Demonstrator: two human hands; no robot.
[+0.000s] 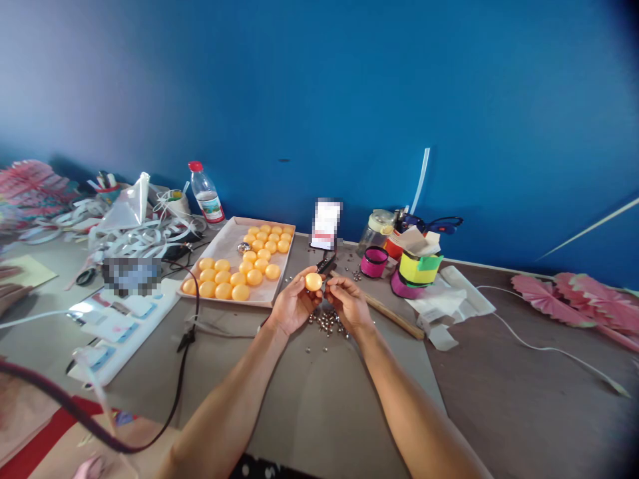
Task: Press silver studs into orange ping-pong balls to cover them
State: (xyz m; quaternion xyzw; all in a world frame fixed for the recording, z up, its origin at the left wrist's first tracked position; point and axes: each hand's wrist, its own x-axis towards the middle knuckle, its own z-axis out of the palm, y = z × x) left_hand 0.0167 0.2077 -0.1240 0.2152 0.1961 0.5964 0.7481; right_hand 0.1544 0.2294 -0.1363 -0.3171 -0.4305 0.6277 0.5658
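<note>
My left hand [293, 303] is closed around an orange ball [313, 281], held up over the table. My right hand [348, 301] is pinched on a small dark tool [327, 265] whose tip sits against the ball's right side. Under both hands lies a scatter of small metal beads [327, 324]. To the left stands a shallow cardboard tray [225, 243] with several more orange balls [238, 274] in rows.
A wooden stick [392, 313] lies right of my hands. Tape rolls [374, 261], a jar [375, 229] and paper scraps crowd the back right. A bottle [206, 194], white strips [134, 233], a power strip [117, 322] and black cable [187, 332] lie left. Pink paper fans [569, 299] lie far right.
</note>
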